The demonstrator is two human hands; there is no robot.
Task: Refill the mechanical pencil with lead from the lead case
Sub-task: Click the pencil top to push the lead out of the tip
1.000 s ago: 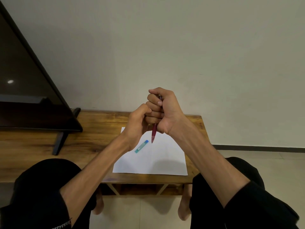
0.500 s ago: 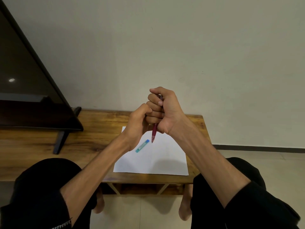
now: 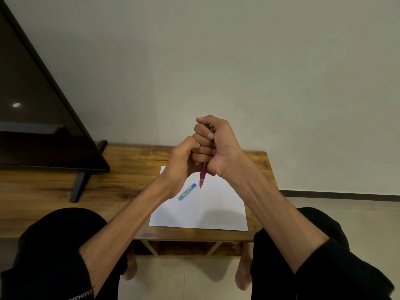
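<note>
My right hand [image 3: 213, 146] grips a dark red mechanical pencil [image 3: 202, 175] in a fist, upright, with its tip pointing down over the white paper [image 3: 207, 211]. The pencil's upper end is hidden inside the fist. My left hand [image 3: 183, 163] is curled with its knuckles against the right hand's fingers; what it holds, if anything, is hidden. The teal lead case [image 3: 187, 192] with a blue cap lies on the paper, just left of and below the pencil tip, apart from both hands.
The paper lies on a low wooden table [image 3: 129, 167] against a pale wall. A dark TV screen [image 3: 32, 126] on a black stand [image 3: 79, 187] fills the table's left part. My knees and bare feet are at the table's front edge.
Both hands have held their pose together; the view has shifted slightly. The lead case has not moved on the paper.
</note>
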